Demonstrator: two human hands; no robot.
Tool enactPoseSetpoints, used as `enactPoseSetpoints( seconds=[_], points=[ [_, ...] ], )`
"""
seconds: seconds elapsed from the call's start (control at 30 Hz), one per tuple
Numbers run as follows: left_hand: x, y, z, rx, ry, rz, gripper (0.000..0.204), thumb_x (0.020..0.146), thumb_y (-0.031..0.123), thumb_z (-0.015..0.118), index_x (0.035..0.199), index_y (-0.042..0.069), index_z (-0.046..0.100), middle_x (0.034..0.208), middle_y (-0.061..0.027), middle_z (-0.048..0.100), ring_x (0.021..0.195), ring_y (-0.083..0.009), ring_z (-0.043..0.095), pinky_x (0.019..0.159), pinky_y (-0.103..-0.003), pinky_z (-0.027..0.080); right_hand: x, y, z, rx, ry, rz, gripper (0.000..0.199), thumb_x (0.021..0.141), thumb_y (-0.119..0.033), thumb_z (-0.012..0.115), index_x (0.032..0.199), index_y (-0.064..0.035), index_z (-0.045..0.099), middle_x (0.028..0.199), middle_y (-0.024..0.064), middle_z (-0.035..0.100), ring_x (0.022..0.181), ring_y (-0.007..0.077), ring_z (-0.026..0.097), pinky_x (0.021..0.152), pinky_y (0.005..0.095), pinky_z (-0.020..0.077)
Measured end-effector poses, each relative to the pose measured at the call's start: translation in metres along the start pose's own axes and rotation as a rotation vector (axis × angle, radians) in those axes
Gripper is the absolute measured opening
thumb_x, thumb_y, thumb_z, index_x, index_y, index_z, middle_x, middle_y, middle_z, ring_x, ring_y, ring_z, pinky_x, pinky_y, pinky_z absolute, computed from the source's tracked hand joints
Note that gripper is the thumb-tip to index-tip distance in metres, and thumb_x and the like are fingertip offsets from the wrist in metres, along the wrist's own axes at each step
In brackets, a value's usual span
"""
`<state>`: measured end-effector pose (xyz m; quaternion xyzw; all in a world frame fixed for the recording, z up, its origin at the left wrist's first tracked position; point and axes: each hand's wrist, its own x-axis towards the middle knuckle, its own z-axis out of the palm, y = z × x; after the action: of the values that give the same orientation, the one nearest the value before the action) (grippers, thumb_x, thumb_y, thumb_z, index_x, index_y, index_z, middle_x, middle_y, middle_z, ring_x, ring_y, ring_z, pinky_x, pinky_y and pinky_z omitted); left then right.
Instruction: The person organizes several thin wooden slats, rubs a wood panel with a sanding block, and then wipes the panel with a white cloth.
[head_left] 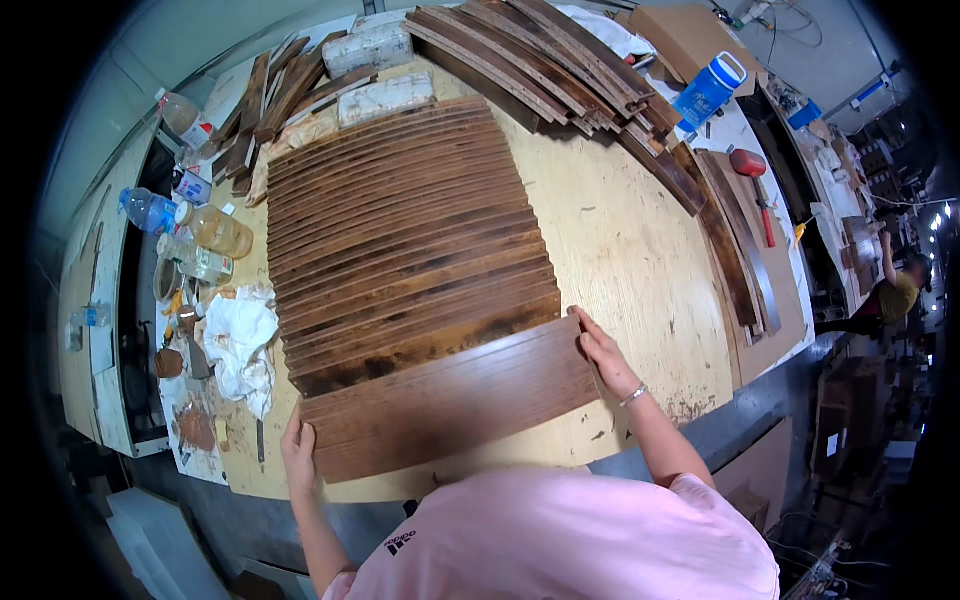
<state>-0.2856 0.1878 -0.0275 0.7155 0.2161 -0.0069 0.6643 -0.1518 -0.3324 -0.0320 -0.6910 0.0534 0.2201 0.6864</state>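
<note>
A wide, dark brown wooden board [455, 400] lies across the near side of the worktable, held at both ends. My left hand [299, 447] is closed on its left end, thumb on the top face. At the right end, my right hand [606, 352] grips the short edge, fingers along its side. Just beyond the board is a stack of similar brown planks [405, 230], overlapped in steps so only narrow strips of each show. The nearest strip has dark, blackish stains. The undersides of both hands are hidden.
Loose wooden strips [530, 60] pile up at the back, near two wrapped blocks [385, 100]. Bottles [220, 232] and a white cloth [240, 340] crowd the left side. To the right are a blue jug [708, 92], a red mallet [748, 163] and long strips [722, 240]. Another person [895, 290] is far right.
</note>
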Motion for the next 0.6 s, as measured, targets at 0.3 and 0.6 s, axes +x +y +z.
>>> enactPoseSetpoints(
  seconds=[0.3,0.6],
  points=[
    [-0.015,0.015,0.030,-0.101,0.099,-0.028,0.057,0.097,0.005,0.057,0.149,-0.006,0.035,0.148,-0.0126,0.046,0.130,-0.0196,0.047,0.110,-0.032,0.035,-0.009,0.019,0.020,-0.107,0.111,-0.068,0.063,0.103,-0.023,0.049,0.154,0.0012,0.022,0.158,0.0153,0.033,0.146,0.0222,0.029,0.118,0.0313,0.0220],
    [-0.039,-0.018,0.009,0.040,0.126,-0.020,0.057,0.095,0.007,0.060,0.147,-0.005,0.039,0.141,-0.0124,0.052,0.127,-0.0179,0.049,0.109,-0.031,0.036,-0.056,0.044,0.023,-0.252,0.196,-0.085,0.060,0.102,-0.021,0.049,0.152,0.0018,0.028,0.154,0.0191,0.038,0.144,0.0277,0.034,0.118,0.0337,0.0242]
  ],
)
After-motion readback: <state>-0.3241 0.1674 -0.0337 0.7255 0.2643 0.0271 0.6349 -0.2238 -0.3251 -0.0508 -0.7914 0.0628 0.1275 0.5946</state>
